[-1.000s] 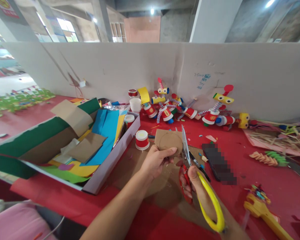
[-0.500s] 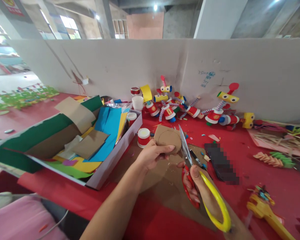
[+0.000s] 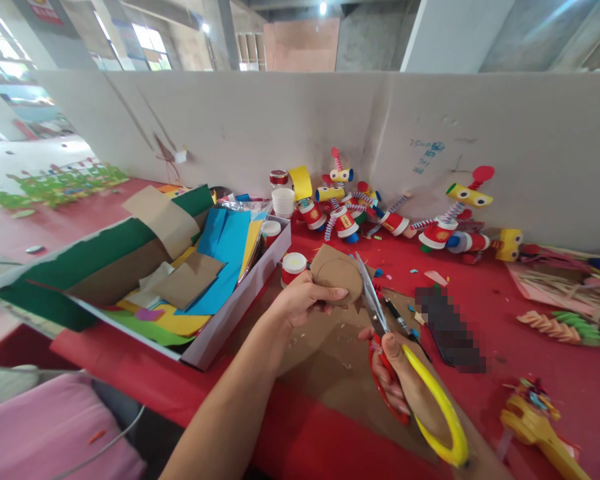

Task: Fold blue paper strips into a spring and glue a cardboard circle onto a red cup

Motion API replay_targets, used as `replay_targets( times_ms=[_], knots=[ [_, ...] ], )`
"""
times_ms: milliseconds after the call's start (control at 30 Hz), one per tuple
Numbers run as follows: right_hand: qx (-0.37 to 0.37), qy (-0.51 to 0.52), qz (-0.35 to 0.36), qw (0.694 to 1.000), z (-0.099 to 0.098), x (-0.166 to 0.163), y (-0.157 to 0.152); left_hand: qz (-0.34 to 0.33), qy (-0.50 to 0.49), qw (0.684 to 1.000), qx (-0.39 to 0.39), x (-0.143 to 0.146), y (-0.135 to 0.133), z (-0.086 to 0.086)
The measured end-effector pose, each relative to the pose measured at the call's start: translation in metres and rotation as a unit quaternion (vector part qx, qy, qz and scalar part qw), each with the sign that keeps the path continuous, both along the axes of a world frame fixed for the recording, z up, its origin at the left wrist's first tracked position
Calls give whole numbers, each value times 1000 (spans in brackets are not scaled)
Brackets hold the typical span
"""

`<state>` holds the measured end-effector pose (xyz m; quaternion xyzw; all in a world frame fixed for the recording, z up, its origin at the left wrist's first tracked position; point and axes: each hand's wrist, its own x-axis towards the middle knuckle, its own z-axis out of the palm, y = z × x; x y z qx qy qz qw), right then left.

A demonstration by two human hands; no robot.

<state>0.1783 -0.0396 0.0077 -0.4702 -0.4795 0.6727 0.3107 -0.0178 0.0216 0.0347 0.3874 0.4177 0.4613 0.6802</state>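
Observation:
My left hand (image 3: pixel 307 297) pinches a piece of brown cardboard (image 3: pixel 337 272) between thumb and fingers. A circle is drawn on the cardboard, and its right and lower side follows the curve while a corner sticks up at the top left. In my right hand (image 3: pixel 393 367) is a pair of scissors (image 3: pixel 373 300) with one red and one yellow handle. Their blades point up and away, close beside the cardboard's right edge; whether they touch it I cannot tell. Below both hands lies a larger brown cardboard sheet (image 3: pixel 315 373) on the red table cover.
At the left stands an open box (image 3: pixel 230 313) of coloured paper and card. Paper-cup figures (image 3: pixel 440 230) line the wall. A red-and-white cup (image 3: pixel 294 265), a pen (image 3: pixel 397 315), a dark blurred-out slab (image 3: pixel 450 330) and a yellow tool (image 3: pixel 535 427) lie about the hands.
The view has shifted slightly, so most things sit a little farther right. The scissor blades look closer together than before. Both hands keep their holds.

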Motion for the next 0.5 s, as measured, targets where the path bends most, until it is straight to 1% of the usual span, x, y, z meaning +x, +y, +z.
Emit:
replay_targets(
  times_ms=[67,133,167,200,267,367,433,500],
  knots=[
    [1,-3,-4,1000,1,-2,-1,0,3,1000,-7,0,1,-1],
    [6,-2,-19,1000,1,-4,-2,22,-1,1000,-7,6,0,-3],
    [10,-1,-30,999,1,-5,-2,48,-10,999,0,12,-2,-5],
    [13,-2,-41,999,1,-7,-2,89,-27,996,-1,19,-3,-6],
    [16,-8,-52,999,-1,-9,-1,194,-72,978,0,36,-7,-10],
    [10,-14,-38,999,-3,-9,1,213,-102,971,27,51,-11,-14],
    [17,-5,-24,1000,-3,-7,1,206,-94,974,34,52,-12,-14],
    [25,14,-14,999,-2,-6,1,176,-78,981,34,50,-12,-12]
  ],
)
